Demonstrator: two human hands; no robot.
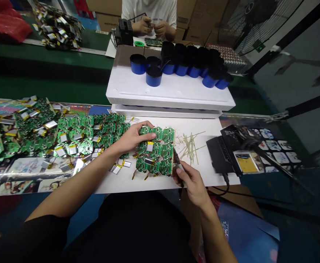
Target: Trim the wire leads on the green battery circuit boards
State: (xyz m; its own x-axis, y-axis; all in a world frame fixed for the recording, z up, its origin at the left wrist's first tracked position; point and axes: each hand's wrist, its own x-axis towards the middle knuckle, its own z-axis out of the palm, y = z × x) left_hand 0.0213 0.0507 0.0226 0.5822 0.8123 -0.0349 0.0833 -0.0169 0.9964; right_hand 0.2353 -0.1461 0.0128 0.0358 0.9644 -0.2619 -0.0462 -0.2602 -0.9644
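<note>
Green circuit-board panel (160, 150), small boards joined in rows, lies directly under the left hand (131, 138), on the white work surface (116, 187). The left hand is clamped on its far-left corner, thumb over the top, the fingers partly hidden. The right hand (195, 184) is closed around a dark hand tool (176, 157), whose tip meets or nearly meets the panel's right edge; actual contact is too small to tell. A silver cell with yellow tape (150, 147) sits on the panel, just nearer the body than the left thumb, and thin wires trail off the near edge.

The step in hand looks like tool work along that right edge. From this pose, moving the tool well would call for a firm left grip, the tip kept close to the edge and clear of cells and wires.

Just right of the tool, pale thin strips (190, 146) lie criss-crossed; beyond them stands a black device (220, 153) with a cable. Left of the left hand, more green boards (76, 124) crowd together with loose cells. Beyond both hands, blue-and-black cups (153, 78) stand on a white foam box (149, 95); past it, a co-worker's hands (146, 26) are raised close together.
</note>
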